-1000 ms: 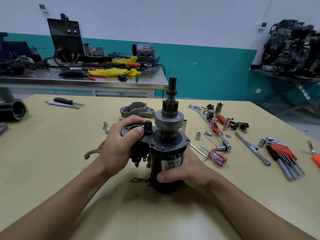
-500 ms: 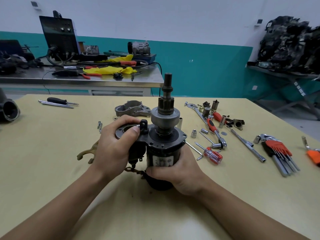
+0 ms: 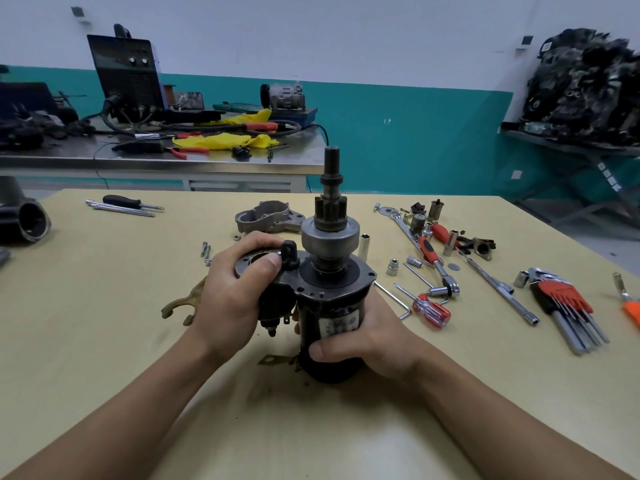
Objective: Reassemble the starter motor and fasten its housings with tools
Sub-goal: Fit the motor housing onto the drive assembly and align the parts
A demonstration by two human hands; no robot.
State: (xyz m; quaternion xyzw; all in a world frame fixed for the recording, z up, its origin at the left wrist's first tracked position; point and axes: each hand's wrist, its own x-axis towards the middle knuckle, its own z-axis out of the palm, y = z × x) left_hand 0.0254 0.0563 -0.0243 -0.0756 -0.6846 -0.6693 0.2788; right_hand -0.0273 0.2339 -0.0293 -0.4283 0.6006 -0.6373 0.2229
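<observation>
Motor (image 3: 329, 306) stands upright mid-table; left hand (image 3: 235, 296) curls round its flange, right hand (image 3: 377, 337) clasps the body. Hold it plumb so the housing (image 3: 265, 220) just beyond seats squarely.

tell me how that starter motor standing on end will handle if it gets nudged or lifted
Probably heavy for its size: the starter motor looks all metal, with a thick drive gear on top. Likely tippy: it stands tall on its narrow end on the table, and the left hand and right hand both grip it.
</observation>
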